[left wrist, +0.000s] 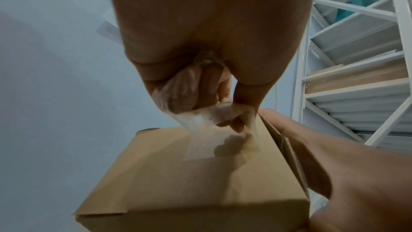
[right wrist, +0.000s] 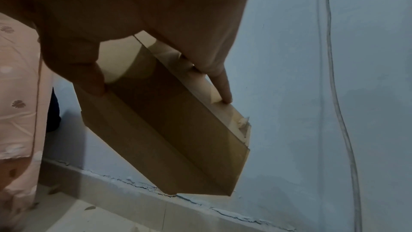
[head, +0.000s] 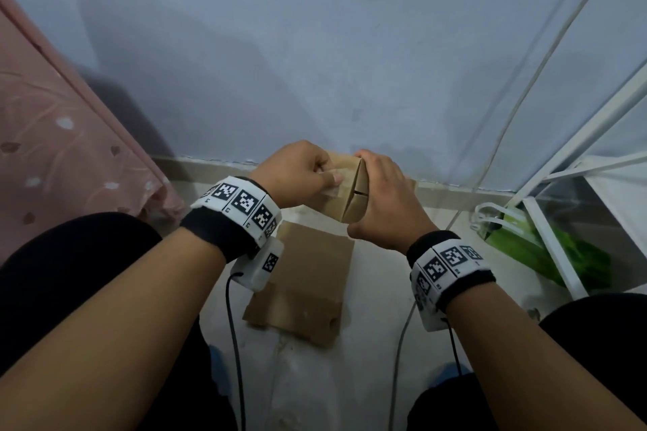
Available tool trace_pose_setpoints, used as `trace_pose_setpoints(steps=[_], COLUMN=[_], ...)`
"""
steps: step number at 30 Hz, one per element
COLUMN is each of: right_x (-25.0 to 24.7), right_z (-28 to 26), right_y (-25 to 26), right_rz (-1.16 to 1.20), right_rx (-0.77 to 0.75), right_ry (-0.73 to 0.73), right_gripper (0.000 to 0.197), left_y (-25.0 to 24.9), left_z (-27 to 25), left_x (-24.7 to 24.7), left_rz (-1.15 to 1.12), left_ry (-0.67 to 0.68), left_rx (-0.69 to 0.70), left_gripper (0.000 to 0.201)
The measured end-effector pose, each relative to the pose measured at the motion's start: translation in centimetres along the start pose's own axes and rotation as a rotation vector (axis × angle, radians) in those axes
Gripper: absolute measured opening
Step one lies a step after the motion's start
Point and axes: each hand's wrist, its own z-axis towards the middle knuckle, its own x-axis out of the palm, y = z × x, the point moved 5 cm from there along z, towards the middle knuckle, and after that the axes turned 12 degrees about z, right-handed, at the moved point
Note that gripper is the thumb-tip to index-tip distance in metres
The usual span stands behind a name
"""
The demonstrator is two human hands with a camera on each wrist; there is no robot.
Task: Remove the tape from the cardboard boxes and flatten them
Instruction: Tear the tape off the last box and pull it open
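A small brown cardboard box (head: 353, 199) (left wrist: 189, 179) (right wrist: 169, 135) is held in the air in front of the wall. My right hand (head: 381, 196) (right wrist: 156, 24) grips it from the right, thumb on one side and fingers on the far side. My left hand (head: 301, 175) (left wrist: 200, 59) pinches a strip of clear tape (left wrist: 209, 126) (head: 332, 182), partly lifted off the box's side, the lower end still stuck. More crumpled tape is bunched in the left palm. A flattened cardboard box (head: 308, 276) lies on the floor below.
The pale blue wall (head: 315, 63) stands close ahead. A pink curtain (head: 52, 136) hangs at left. A white metal shelf rack (head: 577, 164) (left wrist: 356, 59) stands at right, with a green bag (head: 525, 241) at its foot. White cables (head: 525, 80) run down the wall.
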Motion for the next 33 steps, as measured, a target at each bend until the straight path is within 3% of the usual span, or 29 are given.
trace_pose_setpoints(steps=[25, 33], right_x=[0.3, 0.4], right_z=[-0.2, -0.5], right_y=[-2.4, -4.4], right_rz=[0.007, 0.013], right_rx=[0.03, 0.119], right_ry=[0.045, 0.021], right_gripper=[0.109, 0.109], left_y=[1.4, 1.1], left_z=[0.5, 0.4], left_x=[0.7, 0.9], left_rz=[0.157, 0.202], left_ry=[0.084, 0.097], left_rx=[-0.117, -0.117], left_gripper=[0.035, 0.034])
